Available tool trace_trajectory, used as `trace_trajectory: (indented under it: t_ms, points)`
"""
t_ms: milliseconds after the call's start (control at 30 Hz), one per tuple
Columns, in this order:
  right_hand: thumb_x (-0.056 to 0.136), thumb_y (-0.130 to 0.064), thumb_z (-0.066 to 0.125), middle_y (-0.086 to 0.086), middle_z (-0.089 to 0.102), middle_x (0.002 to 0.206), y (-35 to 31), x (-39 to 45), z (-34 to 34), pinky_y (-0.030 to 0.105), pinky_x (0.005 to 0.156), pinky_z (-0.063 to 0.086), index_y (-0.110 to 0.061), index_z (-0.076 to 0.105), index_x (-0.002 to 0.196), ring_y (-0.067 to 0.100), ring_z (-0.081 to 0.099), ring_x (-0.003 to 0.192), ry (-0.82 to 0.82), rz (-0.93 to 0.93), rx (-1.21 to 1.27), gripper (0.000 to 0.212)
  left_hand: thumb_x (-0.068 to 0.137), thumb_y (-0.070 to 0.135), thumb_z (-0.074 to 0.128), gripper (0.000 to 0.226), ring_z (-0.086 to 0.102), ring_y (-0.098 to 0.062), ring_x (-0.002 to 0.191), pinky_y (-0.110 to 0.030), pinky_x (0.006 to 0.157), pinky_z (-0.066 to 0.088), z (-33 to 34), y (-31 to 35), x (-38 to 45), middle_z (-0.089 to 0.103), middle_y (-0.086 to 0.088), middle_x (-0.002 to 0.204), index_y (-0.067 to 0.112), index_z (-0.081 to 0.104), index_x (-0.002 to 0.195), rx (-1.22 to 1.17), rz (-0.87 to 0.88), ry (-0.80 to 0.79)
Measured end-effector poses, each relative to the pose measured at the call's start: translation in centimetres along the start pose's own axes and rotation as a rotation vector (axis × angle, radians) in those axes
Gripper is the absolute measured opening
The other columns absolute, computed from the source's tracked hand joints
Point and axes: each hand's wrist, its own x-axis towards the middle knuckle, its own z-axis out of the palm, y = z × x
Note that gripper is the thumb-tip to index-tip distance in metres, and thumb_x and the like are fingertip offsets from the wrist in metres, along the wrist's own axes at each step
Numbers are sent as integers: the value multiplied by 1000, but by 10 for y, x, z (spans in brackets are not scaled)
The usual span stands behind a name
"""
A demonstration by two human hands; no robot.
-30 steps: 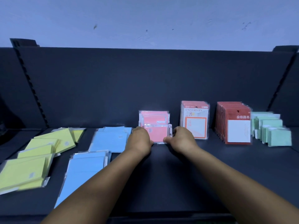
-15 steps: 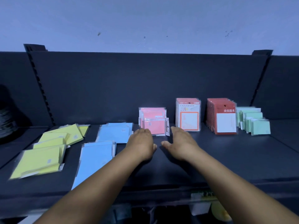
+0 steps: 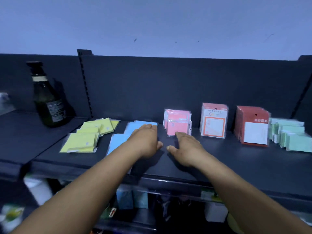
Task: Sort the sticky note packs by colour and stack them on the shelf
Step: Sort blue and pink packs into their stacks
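Note:
Pink sticky note packs (image 3: 177, 122) stand upright in a row at the middle of the dark shelf (image 3: 219, 159). Blue packs (image 3: 118, 141) lie flat to their left, yellow packs (image 3: 87, 134) further left. Right of the pink ones stand orange-framed packs (image 3: 213, 121), red packs (image 3: 251, 127) and green packs (image 3: 290, 134). My left hand (image 3: 145, 141) hovers palm down over the blue packs, fingers relaxed, holding nothing. My right hand (image 3: 184, 146) is spread just in front of the pink packs, empty.
A dark glass bottle (image 3: 46, 97) stands at the far left on the neighbouring shelf section. The shelf's back panel rises behind the packs. Below the front edge, a lower shelf holds white tubs and boxes (image 3: 131, 198).
Both hands let go of the front pink pack and drew back from it. My left hand shifted left over the blue packs. The view swung left, bringing the bottle into sight.

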Motion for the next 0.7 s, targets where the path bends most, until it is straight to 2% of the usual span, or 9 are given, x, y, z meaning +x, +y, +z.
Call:
trace_trajectory:
  t_ms: [100, 200, 267, 400, 467, 567, 633, 700]
  points:
    - [95, -48, 47, 4, 30, 155, -14, 2, 4, 32, 115, 25, -12, 26, 149, 22, 28, 142, -16, -48, 27, 69, 96, 39, 49, 56, 33, -25, 137, -35, 109, 31, -11, -19, -11, 35, -9, 149, 7, 35, 139, -1, -47, 0]
    - [95, -48, 47, 3, 25, 157, -29, 5, 8, 33, 117, 22, -12, 22, 150, 21, 23, 144, -40, -82, 40, 70, 97, 38, 47, 59, 32, -25, 139, -33, 111, 30, -20, -42, -18, 32, -9, 152, 6, 29, 144, 5, -90, -13]
    - [95, -47, 47, 3, 21, 159, -37, 10, 11, 32, 118, 20, -11, 20, 151, 21, 21, 146, -49, -99, 37, 72, 98, 34, 46, 54, 36, -26, 135, -31, 105, 33, -25, -58, -19, 35, -10, 149, 7, 31, 142, -7, -106, -22]
    - [96, -43, 47, 3, 28, 156, -55, 26, 17, 33, 115, 24, -11, 25, 149, 23, 26, 143, -53, -91, 45, 66, 100, 27, 44, 49, 41, -25, 133, -31, 105, 36, -27, -86, -13, 36, -8, 150, 8, 33, 143, -38, -139, -66]
    - [97, -42, 46, 4, 28, 156, -64, 37, 21, 34, 115, 26, -11, 25, 149, 24, 27, 142, -59, -72, 56, 64, 100, 24, 42, 43, 50, -27, 119, -32, 96, 41, -26, -100, -5, 48, -10, 138, 7, 39, 139, -61, -150, -91]
    - [98, -39, 44, 4, 27, 156, -77, 55, 25, 34, 115, 26, -11, 23, 150, 24, 26, 143, -62, -19, 81, 63, 101, 23, 38, 36, 54, -27, 103, -32, 83, 43, -21, -121, 9, 57, -9, 118, 7, 45, 132, -111, -143, -131]
    - [98, -39, 44, 3, 26, 157, -83, 66, 28, 33, 115, 26, -11, 21, 151, 24, 25, 144, -64, 32, 102, 63, 100, 22, 36, 24, 50, -23, 87, -29, 70, 37, -18, -133, 21, 54, -5, 98, 8, 50, 115, -139, -121, -141]
    - [98, -38, 44, 4, 28, 155, -86, 76, 32, 33, 112, 28, -11, 24, 149, 26, 27, 142, -65, 87, 121, 61, 100, 20, 36, 13, 44, -20, 80, -28, 65, 31, -14, -140, 33, 46, 0, 83, 13, 46, 95, -165, -113, -141]
